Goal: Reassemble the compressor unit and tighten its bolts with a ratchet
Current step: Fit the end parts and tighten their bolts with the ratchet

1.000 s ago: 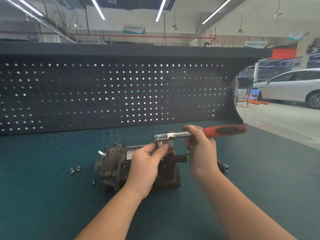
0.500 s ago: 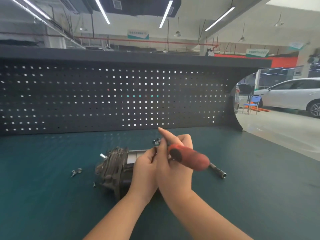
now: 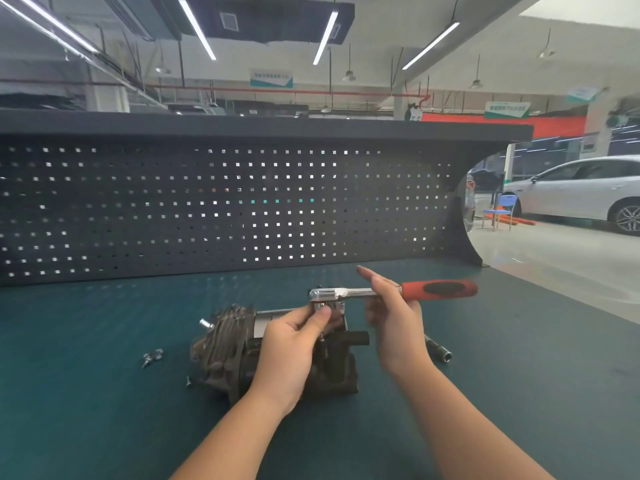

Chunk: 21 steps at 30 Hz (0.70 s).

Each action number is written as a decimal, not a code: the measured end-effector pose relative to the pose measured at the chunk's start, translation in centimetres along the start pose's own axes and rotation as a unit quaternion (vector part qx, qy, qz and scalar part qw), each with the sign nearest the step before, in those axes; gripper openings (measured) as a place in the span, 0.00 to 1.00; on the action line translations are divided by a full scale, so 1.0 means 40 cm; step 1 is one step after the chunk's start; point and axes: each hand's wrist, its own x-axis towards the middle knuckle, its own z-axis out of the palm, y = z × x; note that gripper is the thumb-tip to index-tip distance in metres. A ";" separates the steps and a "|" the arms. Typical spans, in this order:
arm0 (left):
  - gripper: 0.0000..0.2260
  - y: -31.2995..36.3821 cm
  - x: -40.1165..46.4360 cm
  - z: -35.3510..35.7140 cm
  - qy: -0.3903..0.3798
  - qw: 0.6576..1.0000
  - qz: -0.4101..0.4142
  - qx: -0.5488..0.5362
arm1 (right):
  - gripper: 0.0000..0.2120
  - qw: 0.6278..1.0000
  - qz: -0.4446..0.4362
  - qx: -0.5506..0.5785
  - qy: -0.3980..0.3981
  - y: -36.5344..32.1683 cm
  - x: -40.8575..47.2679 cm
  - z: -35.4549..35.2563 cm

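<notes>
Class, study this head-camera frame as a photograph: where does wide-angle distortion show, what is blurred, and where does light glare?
Head view: the pegboard top edge bows, a wide-angle effect; the ceiling strip lights blow out white; the ratchet head glints; the compressor fins look soft and dim; both hands read fairly sharp; the white car is hazy.

Red, teal and black at my counter

My ratchet (image 3: 391,292) has a chrome shank and a red handle with a black inset; the compressor (image 3: 228,348) is dull brown-grey, the counter (image 3: 86,393) teal, the pegboard (image 3: 138,209) black, dotted with small square holes.
</notes>
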 end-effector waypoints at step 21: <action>0.12 0.021 -0.018 -0.002 -0.024 1.000 0.005 0.018 | 0.12 0.889 -0.368 -0.270 -0.048 -0.021 -0.089 0.054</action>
